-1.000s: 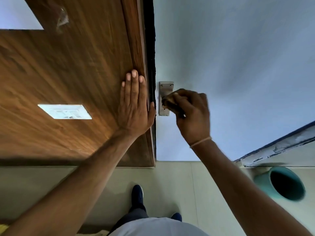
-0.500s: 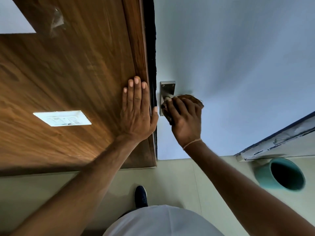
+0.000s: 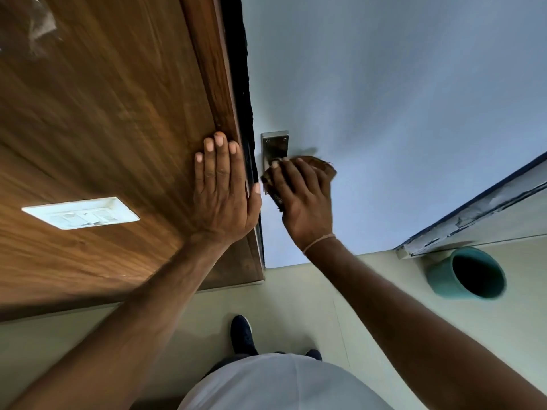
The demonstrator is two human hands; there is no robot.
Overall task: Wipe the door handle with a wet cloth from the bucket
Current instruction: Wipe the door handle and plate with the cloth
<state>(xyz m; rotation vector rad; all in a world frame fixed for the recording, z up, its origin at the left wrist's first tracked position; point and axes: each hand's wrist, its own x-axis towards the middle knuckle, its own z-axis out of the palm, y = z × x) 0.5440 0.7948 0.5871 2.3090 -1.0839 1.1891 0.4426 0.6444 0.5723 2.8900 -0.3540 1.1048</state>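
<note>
Right hand (image 3: 307, 199) has slid from a fist at the plate to lie wrapped along the door handle (image 3: 273, 149), brown cloth (image 3: 324, 164) gripped under it; wiping underway. Left hand (image 3: 225, 187) stays open, flat on the wooden frame (image 3: 207, 84). Handle mostly hidden; metal plate shows. Bucket (image 3: 441, 276) sits on the floor, right.

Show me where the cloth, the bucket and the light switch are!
cloth (image 3: 324, 164), head view: the brown edge poking out past the fingers.
bucket (image 3: 438, 276), head view: its teal outer wall.
light switch (image 3: 81, 213), head view: the middle of the white plate.
</note>
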